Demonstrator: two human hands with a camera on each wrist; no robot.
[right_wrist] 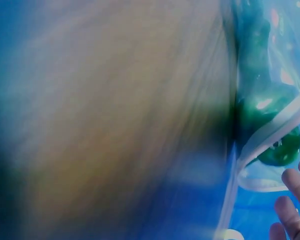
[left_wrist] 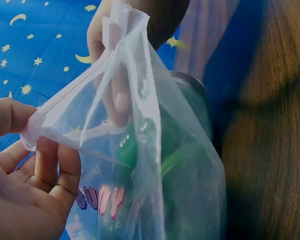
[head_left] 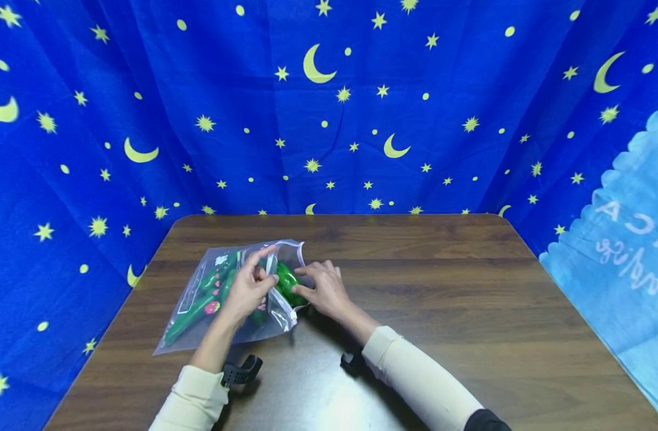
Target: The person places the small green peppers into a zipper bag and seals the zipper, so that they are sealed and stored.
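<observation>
A clear zip bag (head_left: pixel 277 318) with printed strawberries and hearts lies on the left of the table, its mouth toward the right. Long green vegetables (head_left: pixel 191 314) show through the plastic. At the opening sits a glossy green pepper (head_left: pixel 288 284). My left hand (head_left: pixel 246 290) pinches the bag's rim between thumb and fingers and holds it up, seen closely in the left wrist view. Beside the pepper, my right hand (head_left: pixel 326 291) has its fingers loosely bent at the bag's mouth. In the right wrist view, its fingertips (right_wrist: pixel 295 185) are apart from the pepper (right_wrist: pixel 282 150).
The brown wooden table (head_left: pixel 442 299) extends right of the bag. A blue curtain (head_left: pixel 361 120) with moons and stars hangs behind it, and a light blue cloth (head_left: pixel 625 239) hangs at the right. Black wrist devices (head_left: pixel 242 370) are near both forearms.
</observation>
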